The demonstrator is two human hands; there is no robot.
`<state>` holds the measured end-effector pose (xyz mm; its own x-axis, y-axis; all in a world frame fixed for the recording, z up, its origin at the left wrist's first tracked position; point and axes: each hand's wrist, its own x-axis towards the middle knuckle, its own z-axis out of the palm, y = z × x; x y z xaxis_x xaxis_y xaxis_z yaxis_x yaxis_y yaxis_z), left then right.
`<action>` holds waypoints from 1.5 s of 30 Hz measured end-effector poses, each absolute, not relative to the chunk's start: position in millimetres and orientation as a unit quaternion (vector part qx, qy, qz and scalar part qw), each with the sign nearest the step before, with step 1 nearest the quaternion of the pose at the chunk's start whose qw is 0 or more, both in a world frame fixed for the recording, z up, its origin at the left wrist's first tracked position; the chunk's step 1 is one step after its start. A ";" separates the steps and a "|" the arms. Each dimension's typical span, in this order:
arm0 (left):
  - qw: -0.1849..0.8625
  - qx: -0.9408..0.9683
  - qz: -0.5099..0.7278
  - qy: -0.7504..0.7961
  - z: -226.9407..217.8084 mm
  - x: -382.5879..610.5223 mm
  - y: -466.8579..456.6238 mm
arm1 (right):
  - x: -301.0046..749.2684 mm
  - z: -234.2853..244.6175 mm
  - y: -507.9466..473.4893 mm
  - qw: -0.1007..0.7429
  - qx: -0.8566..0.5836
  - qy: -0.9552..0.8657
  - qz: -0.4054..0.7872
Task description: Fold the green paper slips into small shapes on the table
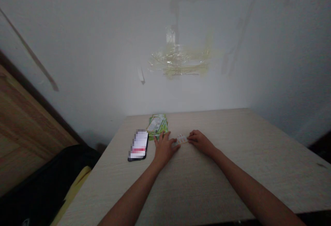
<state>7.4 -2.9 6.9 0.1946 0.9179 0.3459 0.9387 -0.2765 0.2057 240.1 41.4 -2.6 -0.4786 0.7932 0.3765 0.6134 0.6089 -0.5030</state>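
Observation:
A small whitish printed card (182,139) with an orange lower edge and an uneven top edge lies low over the table between my hands. My right hand (201,142) is closed, its fingertips pinching the card's right end. At the other end, the thumb and forefinger of my left hand (164,149) close on the left edge, while its remaining fingers spread toward a pile of green and white packets (157,125). The print is too small to read.
Left of my left hand lies a phone (139,146) with a lit, partly blurred screen. The pale wooden table (219,122) meets a wall (103,47) with clear tape (181,60) on it. Dark and yellow cloth (74,184) sits beyond the table's left edge.

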 end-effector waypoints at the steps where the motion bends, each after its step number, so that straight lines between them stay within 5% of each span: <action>1: 0.024 -0.772 -0.206 -0.601 7.0 7.6 -2.9 | 240.6 -3.3 41.9 0.302 -0.415 -0.844 0.155; 9: 0.030 -0.772 -0.217 -0.596 3.4 10.0 -4.4 | 240.3 -7.0 42.9 0.320 -0.438 -0.822 0.176; 27: -0.014 -0.796 -0.248 -0.552 10.1 13.5 -3.5 | 235.4 8.4 37.7 0.276 -0.336 -0.900 -0.011; 45: 0.011 -0.821 -0.227 -0.523 10.1 9.8 2.6 | 233.9 0.3 33.2 0.323 -0.388 -0.849 0.156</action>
